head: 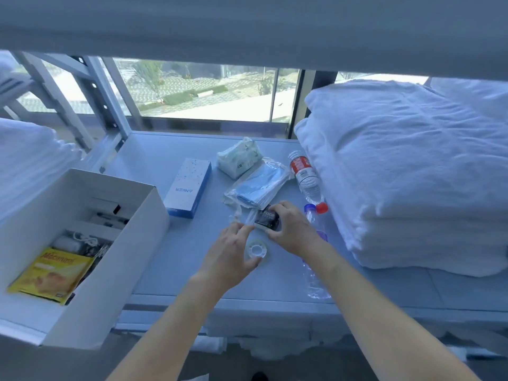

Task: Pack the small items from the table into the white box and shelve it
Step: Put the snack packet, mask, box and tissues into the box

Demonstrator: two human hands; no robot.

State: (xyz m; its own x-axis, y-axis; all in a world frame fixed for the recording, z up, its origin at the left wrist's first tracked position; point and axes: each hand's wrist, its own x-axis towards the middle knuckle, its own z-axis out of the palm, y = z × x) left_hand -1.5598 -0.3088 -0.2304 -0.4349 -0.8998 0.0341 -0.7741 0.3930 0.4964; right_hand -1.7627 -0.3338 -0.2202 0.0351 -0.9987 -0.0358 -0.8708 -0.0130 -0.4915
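Hands met over a small dark packet (267, 220) that lay on the table (154, 160), just in front of the bag of blue masks (258, 185). The right hand (288, 229) had its fingers closed around the packet's right side, gripping it. The left hand (232, 254) had its fingers loosely spread, the tips touching a thin clear wrapper at the packet's left edge, and the thumb lay just beside the roll of clear tape (257, 250); it gripped nothing firmly.

The packet looked light and stiff enough to be lifted by its two short edges with one hand, though its glossy face could slip. The tape roll seemed hard and light; a pinch through its hole would hold it well. The mask bag looked soft and slippery, so I judged it better taken from below or at the middle, not by a corner. The tissue pack (239, 158), behind the mask bag, would squash but not break. The Anker box (189, 188), left of the mask bag, was rigid and easy to hold by its long sides.

The white box (110, 270) stood open, far left of the mask bag, already with a yellow packet (52, 273) and some cables inside.
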